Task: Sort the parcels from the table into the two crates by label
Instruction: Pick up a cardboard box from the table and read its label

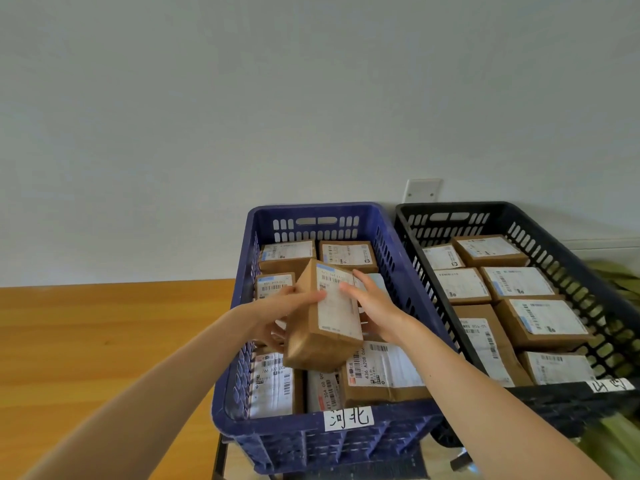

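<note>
A brown cardboard parcel [325, 327] with a white shipping label is tilted above the middle of the blue crate [239, 344]. My left hand [280, 310] grips its left side, thumb on the label. My right hand [374, 306] touches its right side with fingers fairly straight. Several labelled parcels lie in the blue crate, which carries a handwritten white tag [349, 418] on its front. To its right stands the black crate [561, 251] with several parcels and its own tag [611, 385].
A wooden table top [104, 341] stretches to the left of the blue crate. A white wall with a socket plate [423, 190] rises behind both crates. Something green [609, 441] lies at the lower right beside the black crate.
</note>
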Available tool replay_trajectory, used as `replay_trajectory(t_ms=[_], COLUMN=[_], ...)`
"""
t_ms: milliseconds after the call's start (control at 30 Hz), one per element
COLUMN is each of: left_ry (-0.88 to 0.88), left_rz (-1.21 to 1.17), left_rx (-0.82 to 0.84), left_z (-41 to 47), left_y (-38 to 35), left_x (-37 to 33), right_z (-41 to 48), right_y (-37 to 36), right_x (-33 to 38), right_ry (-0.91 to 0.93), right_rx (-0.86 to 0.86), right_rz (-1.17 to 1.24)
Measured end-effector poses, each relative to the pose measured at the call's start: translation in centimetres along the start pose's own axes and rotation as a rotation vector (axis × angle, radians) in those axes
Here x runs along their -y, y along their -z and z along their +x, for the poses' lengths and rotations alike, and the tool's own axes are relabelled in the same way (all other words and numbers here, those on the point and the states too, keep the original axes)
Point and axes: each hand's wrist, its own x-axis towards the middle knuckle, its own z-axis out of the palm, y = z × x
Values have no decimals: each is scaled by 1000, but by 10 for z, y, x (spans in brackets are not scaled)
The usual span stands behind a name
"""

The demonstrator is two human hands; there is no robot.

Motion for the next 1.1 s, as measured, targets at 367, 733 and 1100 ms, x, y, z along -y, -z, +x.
replay_trajectory(t_ms=[367, 733, 1100], left_ry=[50, 32, -13], left_rz=[283, 123, 252], left_rx=[-70, -174, -209], left_z=[-15, -16, -39], left_y=[0, 12, 12], left_x=[6, 2, 4], right_z=[4, 3, -18], right_y=[-20, -13, -29], right_x=[0, 3, 0], right_ry=[-66, -166, -115], right_rx=[112, 194, 244], right_rz=[-421, -357, -223])
